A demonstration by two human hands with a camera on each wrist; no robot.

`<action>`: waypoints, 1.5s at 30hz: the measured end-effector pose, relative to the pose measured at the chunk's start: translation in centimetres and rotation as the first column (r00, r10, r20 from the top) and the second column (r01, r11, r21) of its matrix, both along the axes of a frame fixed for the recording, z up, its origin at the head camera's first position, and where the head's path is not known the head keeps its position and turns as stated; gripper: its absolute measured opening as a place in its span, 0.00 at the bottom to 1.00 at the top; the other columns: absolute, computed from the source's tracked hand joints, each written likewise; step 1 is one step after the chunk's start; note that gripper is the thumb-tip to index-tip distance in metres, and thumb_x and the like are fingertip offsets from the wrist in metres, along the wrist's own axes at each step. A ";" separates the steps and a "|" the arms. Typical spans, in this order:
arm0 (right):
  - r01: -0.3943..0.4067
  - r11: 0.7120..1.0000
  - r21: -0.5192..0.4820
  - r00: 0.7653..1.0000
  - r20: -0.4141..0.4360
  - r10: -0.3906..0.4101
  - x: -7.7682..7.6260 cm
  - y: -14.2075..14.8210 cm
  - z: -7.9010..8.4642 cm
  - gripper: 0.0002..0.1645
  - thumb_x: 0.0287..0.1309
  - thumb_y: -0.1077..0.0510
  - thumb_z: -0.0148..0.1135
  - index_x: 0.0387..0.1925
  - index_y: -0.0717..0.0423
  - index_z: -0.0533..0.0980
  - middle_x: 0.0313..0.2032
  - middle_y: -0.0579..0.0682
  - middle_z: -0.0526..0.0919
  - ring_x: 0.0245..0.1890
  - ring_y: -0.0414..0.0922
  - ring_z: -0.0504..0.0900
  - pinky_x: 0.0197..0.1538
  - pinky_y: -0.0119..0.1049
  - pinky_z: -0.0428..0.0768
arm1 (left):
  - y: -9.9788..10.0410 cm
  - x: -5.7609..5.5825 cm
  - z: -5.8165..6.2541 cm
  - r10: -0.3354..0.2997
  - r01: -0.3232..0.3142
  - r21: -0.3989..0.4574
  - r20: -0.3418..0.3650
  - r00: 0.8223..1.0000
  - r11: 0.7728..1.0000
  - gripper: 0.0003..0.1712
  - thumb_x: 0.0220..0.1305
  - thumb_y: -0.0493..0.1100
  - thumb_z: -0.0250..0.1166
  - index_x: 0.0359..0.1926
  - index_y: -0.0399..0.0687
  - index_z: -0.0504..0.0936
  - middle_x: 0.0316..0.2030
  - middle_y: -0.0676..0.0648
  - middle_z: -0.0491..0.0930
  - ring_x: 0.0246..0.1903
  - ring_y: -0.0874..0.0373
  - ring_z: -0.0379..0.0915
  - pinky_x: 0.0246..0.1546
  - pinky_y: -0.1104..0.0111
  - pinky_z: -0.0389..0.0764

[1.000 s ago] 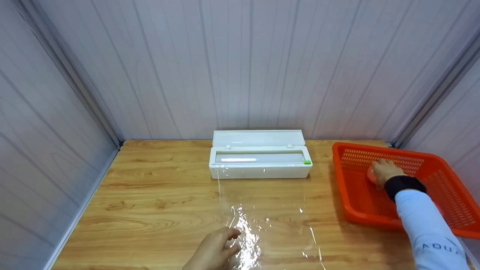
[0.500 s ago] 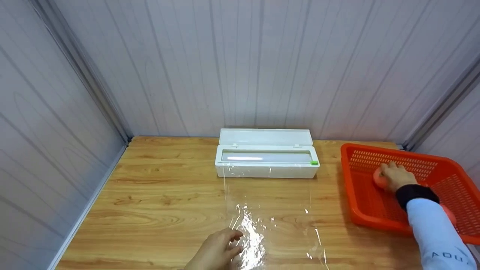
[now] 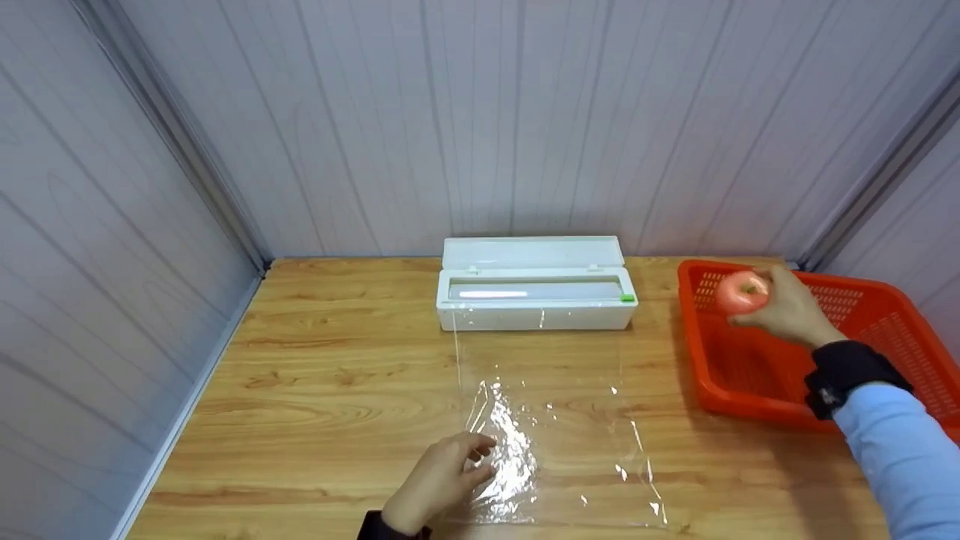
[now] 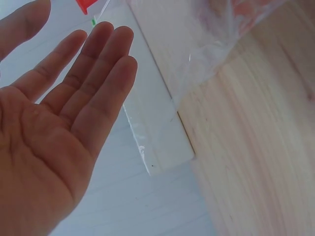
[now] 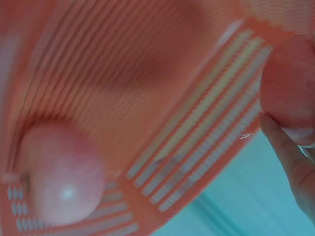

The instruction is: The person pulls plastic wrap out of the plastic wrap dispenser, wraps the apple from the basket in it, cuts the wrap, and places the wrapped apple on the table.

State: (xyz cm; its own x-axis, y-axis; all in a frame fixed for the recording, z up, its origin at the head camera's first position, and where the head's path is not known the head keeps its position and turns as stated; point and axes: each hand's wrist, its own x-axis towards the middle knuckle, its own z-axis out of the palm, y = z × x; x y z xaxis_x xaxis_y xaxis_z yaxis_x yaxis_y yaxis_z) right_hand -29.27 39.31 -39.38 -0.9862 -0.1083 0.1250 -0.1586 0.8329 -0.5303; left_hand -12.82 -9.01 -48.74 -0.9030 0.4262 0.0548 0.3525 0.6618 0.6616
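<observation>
My right hand grips an apple, pinkish red with its stem end showing, above the left part of the orange basket. In the right wrist view the held apple is at the right edge, with a finger against it. A second apple lies inside the basket there. My left hand is at the left edge of a clear plastic film sheet. In the left wrist view the left hand's fingers are nearly straight, with nothing in the palm.
A white cling film box with its lid raised stands near the back wall. A green slider sits at its right end. The film runs from the box towards me over the wooden table.
My right hand has lifted the apple from the basket's floor and brought it up and left. The left hand has stayed by the film. The head view has shifted slightly.
</observation>
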 end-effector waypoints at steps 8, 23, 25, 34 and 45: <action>0.001 0.983 -0.183 0.998 -0.061 -0.012 3.3 -7.8 1.6 0.51 0.31 0.55 0.78 0.56 0.66 0.60 0.51 0.64 0.69 0.50 0.57 0.68 0.49 0.47 0.66 | -0.8 1.1 -0.3 -0.012 0.012 0.006 0.011 1.000 1.000 0.17 0.55 0.42 0.63 0.46 0.39 0.78 0.41 0.44 0.82 0.39 0.53 0.78 0.42 0.63 0.79; -0.274 0.909 -0.314 0.958 -0.004 0.288 10.1 -20.2 -3.0 0.46 0.24 0.61 0.78 0.51 0.57 0.65 0.50 0.53 0.73 0.48 0.49 0.73 0.51 0.45 0.75 | -1.3 1.8 -1.1 -0.004 0.004 0.005 0.035 0.999 1.000 0.15 0.56 0.42 0.62 0.44 0.38 0.79 0.36 0.42 0.82 0.37 0.50 0.79 0.39 0.60 0.79; -0.296 0.900 -0.321 0.947 0.021 0.319 10.7 -21.1 -4.2 0.47 0.23 0.60 0.78 0.51 0.57 0.66 0.49 0.52 0.74 0.48 0.48 0.74 0.52 0.44 0.75 | -1.3 2.0 -1.2 -0.009 0.009 0.001 0.049 0.999 1.000 0.16 0.57 0.42 0.62 0.44 0.38 0.79 0.37 0.42 0.82 0.37 0.50 0.78 0.39 0.60 0.79; -0.332 0.900 -0.282 0.917 0.128 0.379 13.3 -23.5 -8.6 0.46 0.25 0.57 0.78 0.52 0.53 0.67 0.47 0.49 0.76 0.46 0.45 0.75 0.50 0.42 0.75 | -1.6 2.6 -1.5 -0.017 0.016 0.012 0.090 0.996 1.000 0.16 0.58 0.42 0.61 0.45 0.37 0.78 0.38 0.40 0.82 0.38 0.47 0.78 0.41 0.56 0.79; -0.447 0.848 -0.284 0.869 0.089 0.487 14.2 -23.5 -10.8 0.47 0.26 0.57 0.76 0.55 0.54 0.65 0.52 0.49 0.74 0.49 0.44 0.73 0.52 0.41 0.73 | -1.4 2.8 -1.9 -0.017 0.016 0.007 0.090 0.996 1.000 0.17 0.56 0.42 0.62 0.45 0.37 0.78 0.36 0.43 0.83 0.36 0.50 0.79 0.41 0.58 0.78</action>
